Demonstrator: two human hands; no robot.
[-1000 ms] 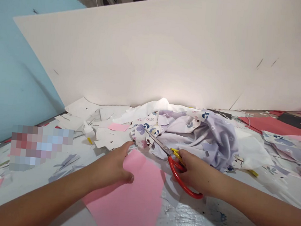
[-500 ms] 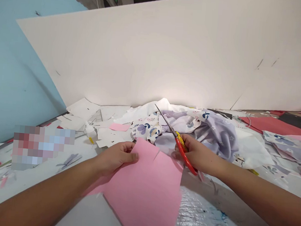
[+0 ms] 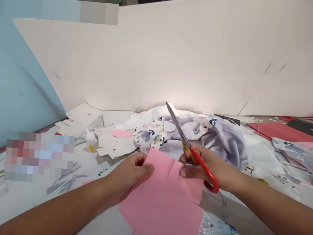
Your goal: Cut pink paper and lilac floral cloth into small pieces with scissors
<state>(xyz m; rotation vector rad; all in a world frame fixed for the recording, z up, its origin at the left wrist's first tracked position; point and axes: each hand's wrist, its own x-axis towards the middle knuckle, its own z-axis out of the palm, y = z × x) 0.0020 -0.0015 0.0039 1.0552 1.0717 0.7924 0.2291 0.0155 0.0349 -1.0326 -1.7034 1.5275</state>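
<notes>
A sheet of pink paper [image 3: 162, 209] hangs between my two hands, with a slit in its top edge and a second cut at its right edge. My left hand [image 3: 131, 172] pinches its upper left edge between thumb and fingers. With the thumb of my right hand [image 3: 204, 163] I grip the sheet's upper right part. The same hand also holds red-and-yellow-handled scissors [image 3: 205, 169], their blades together and pointing up and away from the sheet. Behind the scissors lies a heap of lilac and floral fabric [image 3: 223, 138].
A white board [image 3: 178, 61] stands along the back. White paper pieces [image 3: 84, 116], a small white bottle [image 3: 91, 138] and a pink scrap [image 3: 121, 133] lie at the left. Red sheets [image 3: 273, 131] and floral scraps [image 3: 298, 155] are at the right.
The pink paper has shifted slightly right, and my right thumb now presses on it. The scissors have turned in my right hand. My left hand has moved a little right.
</notes>
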